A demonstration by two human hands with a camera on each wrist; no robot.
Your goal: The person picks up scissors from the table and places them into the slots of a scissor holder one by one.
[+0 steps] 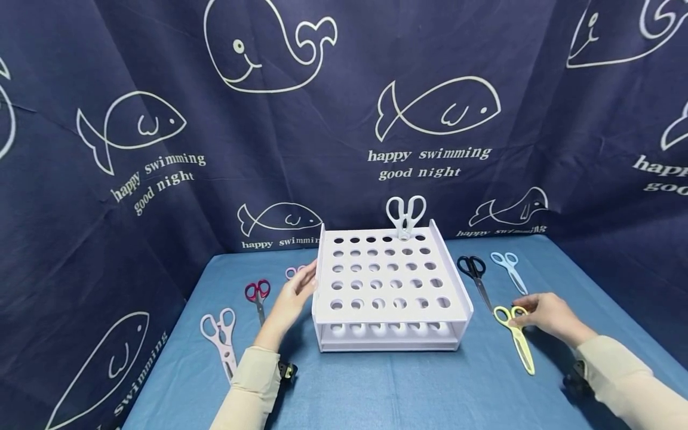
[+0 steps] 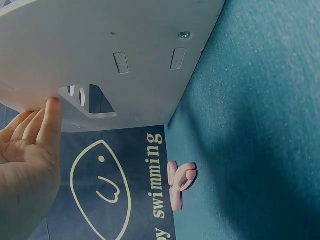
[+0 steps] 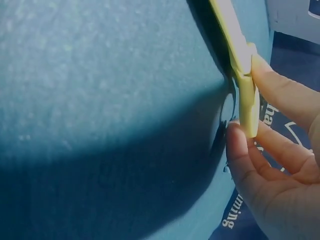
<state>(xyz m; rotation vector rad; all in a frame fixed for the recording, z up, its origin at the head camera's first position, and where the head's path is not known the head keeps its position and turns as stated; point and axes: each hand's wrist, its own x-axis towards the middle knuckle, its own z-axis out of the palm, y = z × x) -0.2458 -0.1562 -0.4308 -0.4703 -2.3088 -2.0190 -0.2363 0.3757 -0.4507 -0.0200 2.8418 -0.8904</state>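
The fingers of my left hand (image 1: 290, 300) are extended and touch the left side panel of a white rack (image 1: 388, 346) with rows of round holes. Its side panel (image 2: 145, 30) fills the top of the left wrist view. At the right, my right hand (image 1: 550, 316) pinches yellow scissors (image 1: 522, 351) by the handle loops, their tips toward the front. In the right wrist view, the scissors' handle (image 3: 248, 105) appears edge-on between thumb and fingers. Pale blue-white scissors (image 1: 405, 223) stand upright in a back-row hole, handles up.
Left of the rack lie light pink scissors (image 1: 226, 346), dark red scissors (image 1: 260, 309) and small pink scissors (image 1: 291, 273), partly hidden by my left hand. Black-handled scissors (image 1: 472, 268) and light blue scissors (image 1: 515, 277) lie right of it. A navy curtain (image 1: 344, 149) hangs behind the table.
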